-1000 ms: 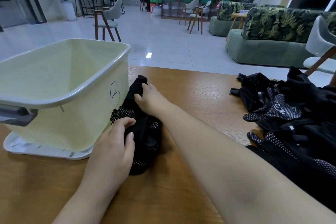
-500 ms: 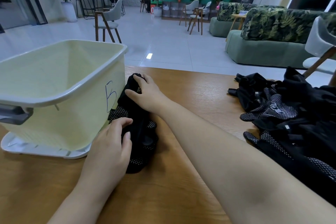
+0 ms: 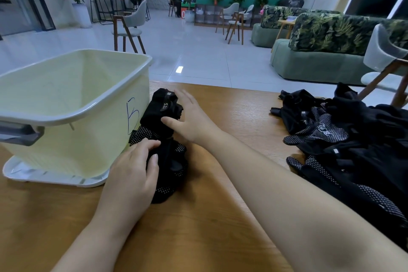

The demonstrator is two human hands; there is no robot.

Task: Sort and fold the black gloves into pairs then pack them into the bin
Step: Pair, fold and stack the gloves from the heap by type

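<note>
**Black glove pair half-folded beside bin, right hand lets go**

Black fabric w/ white grip dots: the glove pair [image 3: 164,143] lies on the wooden table [image 3: 198,227], touching the bin's near-right corner. The pale-yellow bin [image 3: 72,104], marked "B", looks empty inside as far as the view shows. A sec ago the right hand [image 3: 189,119] was curled onto the pair's far end; now its fingers are straight and spread, thumb just touching the cuff w/ the "5.11" tag, which has sprung up against the bin wall. The left hand [image 3: 132,170] still presses the pair's near end, fingers lightly bent over the fabric, thumb along its edge.

Judgement: fold not locked in yet; bundle prob needs one more tuck before it goes over the rim. Unsorted gloves [image 3: 344,146] sit heaped well right of the bin, so most of the job remains.
</note>
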